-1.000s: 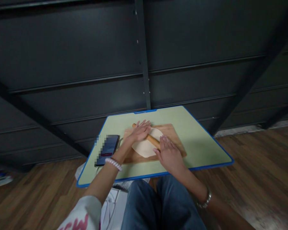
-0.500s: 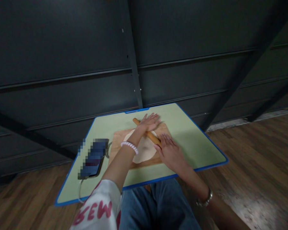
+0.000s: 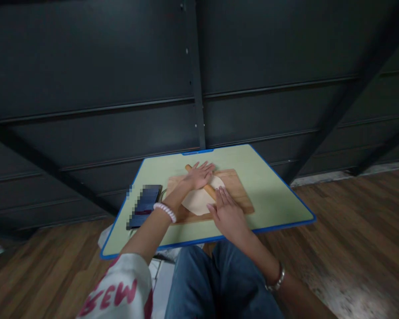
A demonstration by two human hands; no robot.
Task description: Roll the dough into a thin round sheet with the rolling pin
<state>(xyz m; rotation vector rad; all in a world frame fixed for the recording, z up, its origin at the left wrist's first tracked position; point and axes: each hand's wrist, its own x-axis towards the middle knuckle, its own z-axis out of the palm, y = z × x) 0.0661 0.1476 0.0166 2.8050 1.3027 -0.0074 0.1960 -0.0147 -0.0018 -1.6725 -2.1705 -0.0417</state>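
A wooden board [image 3: 242, 195] lies on a pale green worktop [image 3: 272, 186] trimmed in blue. Spread over the middle of the board is a thin, pale sheet of dough [image 3: 196, 203], rounded at its edges. The rolling pin [image 3: 208, 189] lies slantwise across the board, on top of the dough, its bare far end jutting past the board's far edge on the left, its near end running under the right hand toward the board's middle.

The left grip [image 3: 198, 176] is released, not wrapped around anything: it lies flat over the far part of the pin, fingers stretched out past the board's far edge. The pin is directly beneath it and touching. The right grip [image 3: 231, 218] is likewise unclenched, coming in across the board's near edge; its straight fingers rest over the near end of the pin, with the thumb held apart just beside it, over the dough. Between the two grips, a short length of the pin shows over the board.

To the left of the board is a dark phone [image 3: 149, 199], partly blurred out, and a bit of cable [image 3: 163, 193] shows by the board's left edge. A white bracelet [image 3: 165, 212] circles the left wrist, nearer the person than the board; a silvery one [image 3: 276, 282] circles the right.
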